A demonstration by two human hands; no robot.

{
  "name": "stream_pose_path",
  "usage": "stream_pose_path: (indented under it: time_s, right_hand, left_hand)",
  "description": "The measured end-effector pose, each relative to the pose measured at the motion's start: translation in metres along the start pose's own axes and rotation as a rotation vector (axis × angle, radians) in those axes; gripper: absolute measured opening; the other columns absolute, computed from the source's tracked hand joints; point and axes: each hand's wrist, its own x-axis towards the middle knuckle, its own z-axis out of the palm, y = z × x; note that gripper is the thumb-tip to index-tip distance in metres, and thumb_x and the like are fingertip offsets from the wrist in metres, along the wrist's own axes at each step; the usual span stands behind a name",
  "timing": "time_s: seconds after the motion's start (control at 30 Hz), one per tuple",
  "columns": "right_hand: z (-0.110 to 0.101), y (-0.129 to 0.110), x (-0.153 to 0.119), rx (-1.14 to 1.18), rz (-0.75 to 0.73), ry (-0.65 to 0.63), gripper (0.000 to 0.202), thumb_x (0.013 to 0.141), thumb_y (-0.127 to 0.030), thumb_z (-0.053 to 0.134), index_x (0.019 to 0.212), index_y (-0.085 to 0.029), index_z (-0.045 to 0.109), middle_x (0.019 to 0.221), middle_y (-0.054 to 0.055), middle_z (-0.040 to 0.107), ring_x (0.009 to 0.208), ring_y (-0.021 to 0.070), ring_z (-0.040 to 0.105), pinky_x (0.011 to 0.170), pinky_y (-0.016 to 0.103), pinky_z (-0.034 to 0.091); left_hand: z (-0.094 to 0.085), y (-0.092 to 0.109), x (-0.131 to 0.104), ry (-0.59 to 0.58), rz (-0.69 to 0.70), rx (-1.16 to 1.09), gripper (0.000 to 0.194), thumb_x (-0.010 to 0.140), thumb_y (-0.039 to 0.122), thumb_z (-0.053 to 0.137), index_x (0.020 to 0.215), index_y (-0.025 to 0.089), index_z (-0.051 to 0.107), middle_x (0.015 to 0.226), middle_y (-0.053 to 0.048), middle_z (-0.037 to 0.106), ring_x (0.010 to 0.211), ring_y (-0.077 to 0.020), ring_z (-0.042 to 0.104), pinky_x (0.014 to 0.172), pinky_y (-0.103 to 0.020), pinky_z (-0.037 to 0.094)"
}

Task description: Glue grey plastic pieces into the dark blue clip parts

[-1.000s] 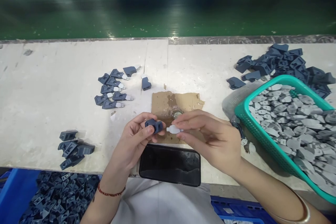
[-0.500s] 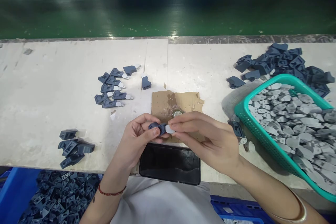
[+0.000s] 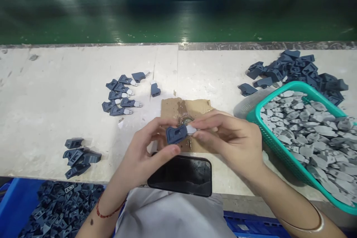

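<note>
A dark blue plastic piece [image 3: 176,134] with a light grey piece [image 3: 191,130] at its right end is held up over the brown cardboard [image 3: 170,109]. My right hand [image 3: 231,137] pinches the grey piece between thumb and fingertips. Beside the blue piece, my left hand [image 3: 147,148] is spread, its thumb apart below and its fingers behind; whether the fingertips touch it is hidden. A black phone [image 3: 180,176] lies just below the hands. Up and left, several blue pieces with grey ends [image 3: 121,88] lie grouped on the table.
At the right stands a green basket [image 3: 279,152] of grey pieces, with a pile of blue pieces [image 3: 295,68] behind it. More blue pieces [image 3: 78,160] lie at the left, above a blue bin [image 3: 19,200] full of them. A green strip [image 3: 178,18] runs along the back.
The joined piece has moved slightly right and turned to show its broad side. My left thumb has come off it and dropped lower. A blue object at the top edge shows more.
</note>
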Motion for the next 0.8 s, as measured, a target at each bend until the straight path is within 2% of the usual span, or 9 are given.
stream_pose_path:
  time_s: [0.07, 0.13, 0.27, 0.33, 0.43, 0.5, 0.6, 0.7, 0.8]
  right_hand:
    - [0.0, -0.001, 0.0, 0.041, 0.04, -0.048, 0.014, 0.085, -0.013, 0.075, 0.087, -0.026, 0.076, 0.091, 0.002, 0.079, 0.085, 0.019, 0.075, 0.069, 0.03, 0.064]
    - [-0.001, -0.001, 0.001, 0.048, 0.097, -0.137, 0.009, 0.087, -0.016, 0.073, 0.089, -0.025, 0.074, 0.092, 0.003, 0.078, 0.084, 0.0186, 0.075, 0.07, 0.029, 0.064]
    - [-0.006, 0.001, 0.003, -0.002, 0.187, -0.355, 0.018, 0.095, -0.027, 0.067, 0.113, -0.023, 0.068, 0.101, 0.004, 0.077, 0.087, 0.0162, 0.074, 0.075, 0.027, 0.062]
    - [-0.009, 0.001, 0.004, -0.069, 0.159, -0.456, 0.017, 0.099, -0.029, 0.063, 0.115, -0.022, 0.065, 0.101, 0.004, 0.075, 0.084, 0.015, 0.072, 0.073, 0.026, 0.059]
    - [-0.011, 0.001, 0.006, -0.227, 0.053, -0.565, 0.015, 0.104, -0.031, 0.055, 0.105, -0.02, 0.064, 0.09, 0.003, 0.07, 0.08, 0.0151, 0.066, 0.069, 0.027, 0.051]
    - [-0.01, 0.001, 0.006, -0.31, -0.036, -0.609, 0.023, 0.107, -0.032, 0.047, 0.095, -0.019, 0.061, 0.084, 0.003, 0.064, 0.078, 0.0157, 0.061, 0.067, 0.028, 0.047]
    - [-0.008, 0.002, 0.005, -0.344, -0.101, -0.643, 0.033, 0.11, -0.032, 0.039, 0.084, -0.02, 0.054, 0.079, 0.002, 0.056, 0.072, 0.0154, 0.053, 0.065, 0.028, 0.042]
    - [-0.006, 0.002, 0.002, -0.343, -0.133, -0.628, 0.033, 0.11, -0.031, 0.038, 0.081, -0.021, 0.05, 0.076, 0.001, 0.053, 0.071, 0.0153, 0.05, 0.065, 0.029, 0.04]
    - [-0.004, 0.002, 0.0, -0.393, -0.171, -0.596, 0.033, 0.11, -0.03, 0.038, 0.081, -0.021, 0.05, 0.076, 0.001, 0.053, 0.071, 0.0154, 0.049, 0.064, 0.029, 0.039]
  left_hand:
    - [-0.004, 0.004, -0.001, -0.088, 0.025, 0.189, 0.023, 0.096, 0.037, 0.067, 0.113, 0.022, 0.067, 0.087, -0.002, 0.071, 0.075, -0.0165, 0.064, 0.063, -0.022, 0.047]
    - [-0.008, 0.004, -0.001, -0.153, 0.037, 0.277, 0.015, 0.099, 0.034, 0.061, 0.107, 0.021, 0.065, 0.074, 0.002, 0.063, 0.062, -0.0132, 0.056, 0.057, -0.022, 0.041]
    - [-0.013, 0.0, 0.0, -0.216, 0.044, 0.314, 0.015, 0.101, 0.034, 0.058, 0.103, 0.021, 0.062, 0.063, 0.005, 0.051, 0.054, -0.0115, 0.046, 0.051, -0.023, 0.032]
    - [-0.014, 0.0, 0.0, -0.255, 0.03, 0.327, 0.017, 0.1, 0.036, 0.057, 0.099, 0.02, 0.063, 0.06, 0.005, 0.047, 0.053, -0.0116, 0.044, 0.05, -0.023, 0.03]
    - [-0.015, 0.0, 0.0, -0.287, 0.011, 0.321, 0.022, 0.1, 0.037, 0.057, 0.088, 0.019, 0.06, 0.06, 0.005, 0.045, 0.054, -0.0114, 0.042, 0.05, -0.024, 0.029]
    - [-0.015, 0.0, 0.0, -0.288, 0.001, 0.297, 0.026, 0.1, 0.038, 0.056, 0.082, 0.02, 0.057, 0.059, 0.005, 0.042, 0.052, -0.0111, 0.04, 0.049, -0.024, 0.028]
    - [-0.016, 0.001, 0.001, -0.33, -0.023, 0.284, 0.026, 0.101, 0.039, 0.054, 0.085, 0.02, 0.058, 0.057, 0.006, 0.039, 0.049, -0.0108, 0.036, 0.047, -0.024, 0.026]
    - [-0.017, 0.002, 0.001, -0.392, -0.019, 0.306, 0.026, 0.102, 0.039, 0.049, 0.086, 0.02, 0.057, 0.057, 0.006, 0.037, 0.047, -0.0104, 0.032, 0.045, -0.024, 0.024]
    - [-0.016, 0.003, 0.002, -0.4, 0.042, 0.346, 0.026, 0.104, 0.036, 0.045, 0.086, 0.021, 0.056, 0.059, 0.005, 0.041, 0.048, -0.0113, 0.035, 0.047, -0.025, 0.026]
